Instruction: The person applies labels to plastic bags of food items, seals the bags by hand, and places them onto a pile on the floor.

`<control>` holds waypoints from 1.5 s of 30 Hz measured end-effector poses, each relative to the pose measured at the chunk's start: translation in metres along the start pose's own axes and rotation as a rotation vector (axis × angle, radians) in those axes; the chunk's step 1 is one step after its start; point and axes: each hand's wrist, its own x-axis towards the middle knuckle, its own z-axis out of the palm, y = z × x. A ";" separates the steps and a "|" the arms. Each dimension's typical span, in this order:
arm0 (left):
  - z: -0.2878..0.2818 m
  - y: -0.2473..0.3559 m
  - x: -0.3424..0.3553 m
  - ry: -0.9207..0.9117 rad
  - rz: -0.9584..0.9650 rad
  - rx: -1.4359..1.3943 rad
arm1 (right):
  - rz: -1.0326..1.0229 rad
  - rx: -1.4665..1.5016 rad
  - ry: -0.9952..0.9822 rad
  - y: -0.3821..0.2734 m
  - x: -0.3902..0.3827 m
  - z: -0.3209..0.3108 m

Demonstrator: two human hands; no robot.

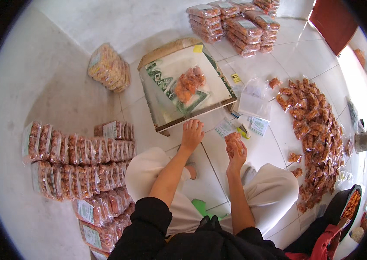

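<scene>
My right hand (236,157) is closed round a small clear packet of orange-red snack (232,139), held above the floor between my knees and the low table. At the near edge of that table, my left hand (192,136) is held with its fingers slightly bent and apart, nothing visible in it. On the low wooden-edged table (159,116), whose top carries green lettering, lies a clear bag (187,89) part-filled with similar small snack packets. Printed labels (259,125) and a yellow-green cutter-like tool (243,131) lie on the floor by my right hand.
A long heap of small snack packets (311,130) spreads over the tiles at right. Clear empty bags (255,102) lie beside the table. Filled large bags stand in rows (79,149) at left and stacks (244,32) at the back. A black tub (351,208) is at lower right.
</scene>
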 end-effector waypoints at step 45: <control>-0.046 0.005 0.025 0.222 -0.224 -0.544 | -0.190 -0.556 -0.358 0.026 -0.012 0.053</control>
